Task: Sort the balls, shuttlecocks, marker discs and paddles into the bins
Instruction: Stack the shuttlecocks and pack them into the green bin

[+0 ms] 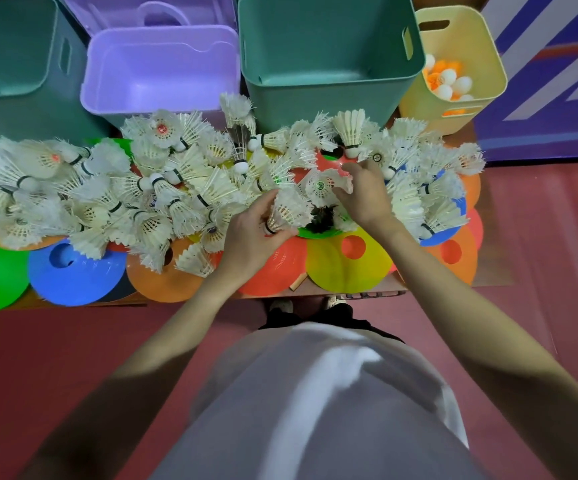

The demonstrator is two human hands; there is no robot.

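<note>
While shuttlecocks bury the discs:
Left hand: grips one shuttlecock.
Right hand: pinches another.
Behind: bins.

You see white shuttlecocks on green, blue, orange, red and yellow discs, a purple bin and a yellow bin.

Low wooden worktop on a red floor; beyond the worktop's right end, a purple wall with white stripes.
</note>
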